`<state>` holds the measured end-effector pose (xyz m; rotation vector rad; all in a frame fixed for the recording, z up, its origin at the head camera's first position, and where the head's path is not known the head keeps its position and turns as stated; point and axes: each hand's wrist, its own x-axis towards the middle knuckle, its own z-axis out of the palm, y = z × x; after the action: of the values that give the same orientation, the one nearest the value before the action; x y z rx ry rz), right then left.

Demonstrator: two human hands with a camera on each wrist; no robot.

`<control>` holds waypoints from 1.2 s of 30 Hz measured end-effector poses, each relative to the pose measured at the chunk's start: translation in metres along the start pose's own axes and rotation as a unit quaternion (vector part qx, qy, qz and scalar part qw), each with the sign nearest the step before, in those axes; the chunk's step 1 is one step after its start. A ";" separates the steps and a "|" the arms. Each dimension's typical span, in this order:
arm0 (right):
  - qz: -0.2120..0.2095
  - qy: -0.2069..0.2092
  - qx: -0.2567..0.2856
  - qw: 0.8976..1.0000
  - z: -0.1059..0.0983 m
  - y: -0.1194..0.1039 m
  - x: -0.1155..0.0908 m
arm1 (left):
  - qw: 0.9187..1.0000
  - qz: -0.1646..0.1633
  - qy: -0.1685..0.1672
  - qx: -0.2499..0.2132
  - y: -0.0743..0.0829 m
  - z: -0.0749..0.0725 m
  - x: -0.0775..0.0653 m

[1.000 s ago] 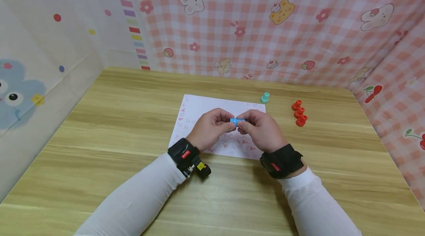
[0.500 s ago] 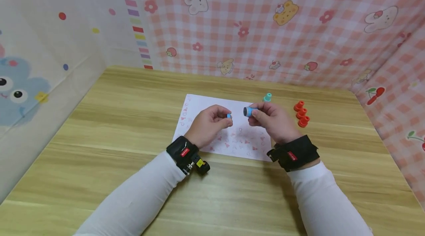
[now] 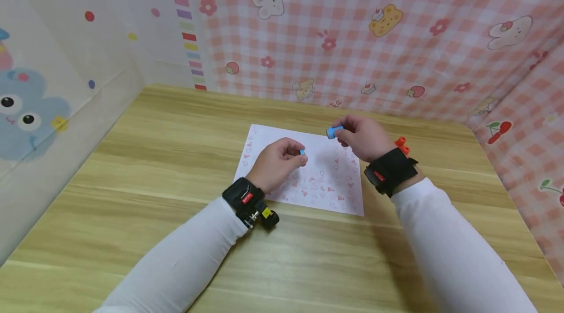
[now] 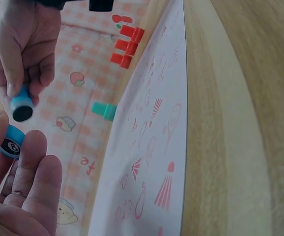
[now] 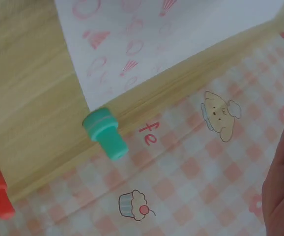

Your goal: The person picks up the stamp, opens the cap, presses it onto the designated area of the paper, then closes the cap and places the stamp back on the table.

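My right hand point(image 3: 369, 137) grips a small blue stamp point(image 3: 333, 132) by its handle, above the paper's far right corner. In the left wrist view its dark round face points toward the left hand. My left hand point(image 3: 274, 165) pinches a blue round cap point(image 4: 15, 133) between thumb and fingers; a black and white emblem shows on it. Stamp and cap are apart. Under the hands lies a white sheet of paper point(image 3: 317, 195) covered with red printed shapes, such as shuttlecocks and rackets.
A teal stamp point(image 5: 107, 132) stands at the paper's far right corner, hidden behind the right hand in the head view. Right of it are several red stamps point(image 4: 126, 46), partly covered by the right wrist strap. A checked cloth point(image 3: 299, 34) hangs along the table's back edge.
The blue stamp and its cap, together one second ago, have come apart. My right hand has moved up and away with the stamp; the left hand stays nearly in place with the cap.
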<state>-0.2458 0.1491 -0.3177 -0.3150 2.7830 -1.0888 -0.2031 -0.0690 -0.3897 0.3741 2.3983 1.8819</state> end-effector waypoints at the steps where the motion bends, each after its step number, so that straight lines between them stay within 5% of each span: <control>1: 0.000 0.000 -0.024 1.000 0.000 -0.001 0.004 | 1.000 -0.002 0.001 0.000 0.000 0.000 0.000; 13: -0.006 -0.038 -0.164 0.986 0.011 0.007 0.047 | 1.000 -0.012 0.004 -0.006 -0.006 0.003 0.001; 36: 0.005 -0.043 -0.188 0.981 0.024 0.021 0.070 | 1.000 -0.015 -0.001 -0.003 -0.008 0.003 0.003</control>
<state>-0.3122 0.1314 -0.3525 -0.3751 2.8930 -0.5232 -0.2069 -0.0671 -0.3978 0.3370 2.3834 1.8734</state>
